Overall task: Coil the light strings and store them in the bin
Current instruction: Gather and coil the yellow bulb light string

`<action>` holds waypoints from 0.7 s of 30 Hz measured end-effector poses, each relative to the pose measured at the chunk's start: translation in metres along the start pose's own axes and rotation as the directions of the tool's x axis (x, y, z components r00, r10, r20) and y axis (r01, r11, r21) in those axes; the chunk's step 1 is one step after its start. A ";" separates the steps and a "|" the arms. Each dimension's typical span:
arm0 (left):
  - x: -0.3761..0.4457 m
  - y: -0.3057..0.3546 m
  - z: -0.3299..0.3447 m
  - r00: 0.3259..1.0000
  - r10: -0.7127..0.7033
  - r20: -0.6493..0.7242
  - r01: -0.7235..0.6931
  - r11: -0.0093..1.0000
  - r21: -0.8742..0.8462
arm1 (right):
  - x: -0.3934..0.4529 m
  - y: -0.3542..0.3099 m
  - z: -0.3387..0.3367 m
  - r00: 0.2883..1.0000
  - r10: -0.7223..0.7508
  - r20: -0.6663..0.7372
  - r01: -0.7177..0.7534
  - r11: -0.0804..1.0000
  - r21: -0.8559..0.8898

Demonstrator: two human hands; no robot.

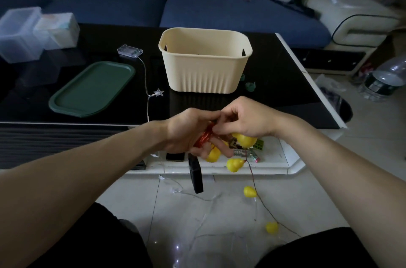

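I see a glossy black desk [274, 74], a matt ribbed plastic bin [204, 74], smooth yellow plastic bulbs [235, 164], and shiny floor tiles [318, 191].

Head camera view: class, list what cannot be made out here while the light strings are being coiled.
- Bin: its inside bottom, hidden by the near wall.
- Red coil: number of loops, covered by the left hand and right hand.
- Star string: its far end, cut off by the bottom edge.
- Clear battery box: switch too small.
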State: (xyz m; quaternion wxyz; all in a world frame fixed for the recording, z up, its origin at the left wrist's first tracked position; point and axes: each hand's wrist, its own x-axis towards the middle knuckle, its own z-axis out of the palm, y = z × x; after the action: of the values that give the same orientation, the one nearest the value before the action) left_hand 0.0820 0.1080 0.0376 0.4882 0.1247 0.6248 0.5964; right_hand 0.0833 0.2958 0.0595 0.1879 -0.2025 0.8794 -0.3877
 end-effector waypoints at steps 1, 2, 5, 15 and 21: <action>0.002 0.000 -0.001 1.000 -0.008 -0.005 0.008 1.000 0.020 | 0.000 0.004 -0.001 1.000 -0.006 -0.016 0.006 1.000 -0.009; 0.003 0.000 -0.001 1.000 -0.024 -0.014 0.025 0.999 0.040 | 0.000 0.008 -0.003 0.999 -0.011 -0.033 0.011 1.000 -0.024; 0.005 0.001 -0.005 0.995 -0.079 -0.057 0.084 0.993 0.086 | -0.001 0.017 -0.006 0.998 0.002 -0.061 -0.004 0.999 -0.031; 0.000 0.002 -0.015 0.965 -0.179 -0.190 0.188 0.982 0.030 | -0.009 0.043 -0.028 0.967 0.194 -0.169 -0.213 0.971 -0.108; 0.004 0.000 -0.017 0.974 -0.118 -0.192 0.129 0.991 0.047 | -0.008 0.041 -0.028 0.875 0.067 -0.479 -0.130 0.987 -0.098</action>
State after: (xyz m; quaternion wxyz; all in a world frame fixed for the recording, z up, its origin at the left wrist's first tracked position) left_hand 0.0674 0.1003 0.0331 0.4589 0.0428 0.6922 0.5553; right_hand 0.0674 0.3423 0.0472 -0.0267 -0.0679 0.9306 -0.3586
